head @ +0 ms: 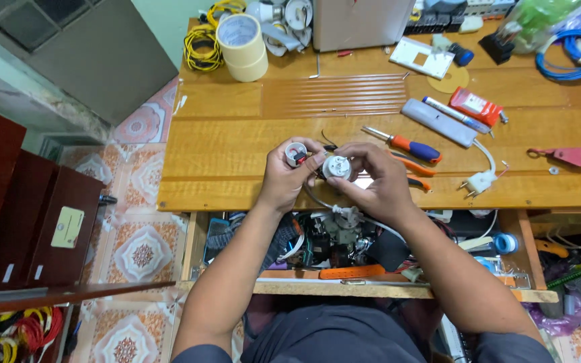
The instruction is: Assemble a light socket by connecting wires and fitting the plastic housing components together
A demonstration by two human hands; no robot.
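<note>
My left hand (282, 176) holds a small round white lamp-holder part with a red piece in it (296, 154). My right hand (379, 183) grips a second round white fitting (337, 167), from which a grey cable (317, 200) runs down toward the drawer. Both hands hover over the front edge of the wooden table (237, 154), close together. Just right of my right hand lie orange-handled pliers (413, 166) and a screwdriver with an orange and blue handle (408, 145).
A white plug on a cord (479, 181), a grey rectangular case (438, 122), a marker, a red packet (475, 105), tape rolls (242, 47), yellow wire coils (202, 47) and blue cable (573, 57) lie on the table. An open drawer full of parts (344, 242) sits below. Dark red cabinets (28, 215) stand left.
</note>
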